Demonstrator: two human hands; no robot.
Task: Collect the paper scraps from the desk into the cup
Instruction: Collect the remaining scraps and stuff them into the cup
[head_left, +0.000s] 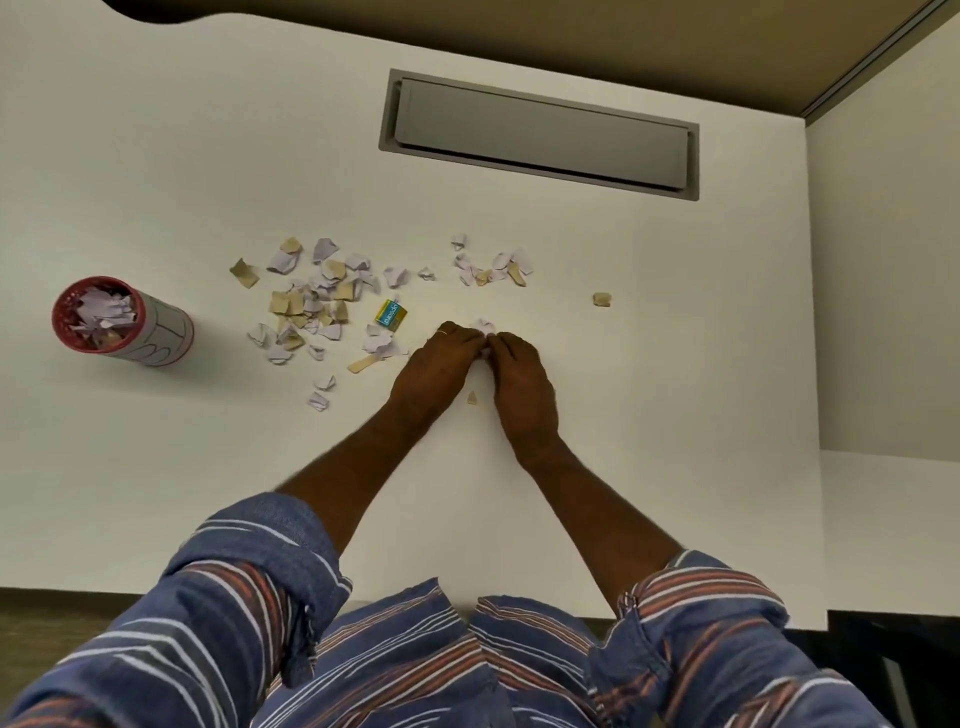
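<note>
A person's left hand (441, 358) and right hand (519, 374), fingers curled and tips meeting, pinch up a clump of torn white paper scraps (483, 326) mid-desk, a gathering step likely calling next for a carry left to the part-filled red-rimmed cardboard cup (166, 332).

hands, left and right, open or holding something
Left hand: fingers curled onto the white paper scraps.
Right hand: fingers curled onto the same scraps.

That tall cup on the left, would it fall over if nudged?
Probably tips easily: the cup looks tall and narrow. Likely light, with only paper scraps showing inside. Being round, it might roll once down.
</note>
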